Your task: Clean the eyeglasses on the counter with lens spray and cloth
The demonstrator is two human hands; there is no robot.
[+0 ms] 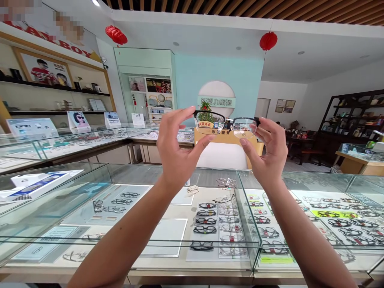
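Observation:
Both my hands hold up one pair of eyeglasses (210, 113), with a dark upper rim and clear lenses, at about eye height above the glass display case. My left hand (177, 142) pinches the left end of the frame, its index finger at the top corner and its thumb by the lens's lower edge. My right hand (268, 148) grips the right end, with fingers behind the corner and the thumb under the right lens, where a small dark mark shows. The temples are mostly hidden behind the frame and my fingers.
Below my arms, the glass display case (168, 262) holds rows of eyeglasses (205, 221). A white and blue box (39, 186) lies on the glass at left. Another glass counter (87, 142) runs along the left and back. A white chair back (222, 156) stands beyond, before a wooden desk.

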